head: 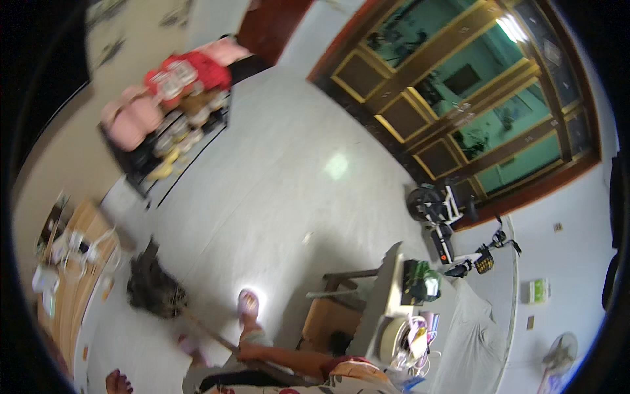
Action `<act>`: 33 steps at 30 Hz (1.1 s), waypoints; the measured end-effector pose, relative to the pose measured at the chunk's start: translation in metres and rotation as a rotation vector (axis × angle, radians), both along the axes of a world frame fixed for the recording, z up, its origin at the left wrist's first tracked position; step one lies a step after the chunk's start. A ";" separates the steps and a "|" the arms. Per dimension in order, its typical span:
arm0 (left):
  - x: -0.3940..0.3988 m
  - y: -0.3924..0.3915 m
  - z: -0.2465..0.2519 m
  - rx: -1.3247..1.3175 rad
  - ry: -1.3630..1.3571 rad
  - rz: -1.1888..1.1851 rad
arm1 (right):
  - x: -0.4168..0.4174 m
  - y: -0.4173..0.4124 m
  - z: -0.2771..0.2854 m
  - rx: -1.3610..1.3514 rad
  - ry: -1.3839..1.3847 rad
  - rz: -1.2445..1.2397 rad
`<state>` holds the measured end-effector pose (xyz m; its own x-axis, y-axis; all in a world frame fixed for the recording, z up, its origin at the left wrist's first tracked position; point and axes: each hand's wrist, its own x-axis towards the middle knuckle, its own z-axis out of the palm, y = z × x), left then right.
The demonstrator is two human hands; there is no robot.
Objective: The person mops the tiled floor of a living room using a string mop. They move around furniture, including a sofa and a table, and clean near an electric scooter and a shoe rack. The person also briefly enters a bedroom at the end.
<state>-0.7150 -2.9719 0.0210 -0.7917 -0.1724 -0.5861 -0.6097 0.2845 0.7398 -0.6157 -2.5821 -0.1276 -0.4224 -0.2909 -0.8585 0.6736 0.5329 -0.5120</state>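
Note:
My right hand (247,352) is closed around the wooden handle of a mop (211,332), which slants from the lower middle up to the left. Its dark, ragged head (153,285) lies on the pale floor near a wooden table; blur hides whether it is strands or cloth. Beside the handle are my feet in pink slippers (248,304). At the lower left rim a small part of what appears to be my left hand (118,382) shows, away from the handle; its fingers are too blurred to read.
Left, a wooden table (81,295) holds cables and a white device. A black rack (189,155) bears plush toys and pink cushions. On the right are a covered table (376,300), a wooden stool (325,322), a white-framed electric bike (443,236) and glazed doors (423,118). A fan (560,353) stands far right.

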 end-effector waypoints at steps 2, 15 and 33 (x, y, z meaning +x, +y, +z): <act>-0.018 0.058 0.004 0.047 -0.036 -0.050 | 0.013 0.048 0.009 -0.016 0.038 -0.185; -0.061 0.196 0.023 0.084 0.218 -0.227 | -0.024 0.321 0.045 0.503 0.455 0.067; -0.123 0.185 0.012 0.181 -0.016 -0.228 | -0.091 0.214 0.265 0.266 0.283 -1.032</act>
<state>-0.8379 -2.7864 0.0330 -0.7884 0.1174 -0.6039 -0.5573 0.2793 0.7819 -0.7063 -2.3680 0.1379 -0.5472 0.4943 -0.6755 0.7350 -0.1024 -0.6703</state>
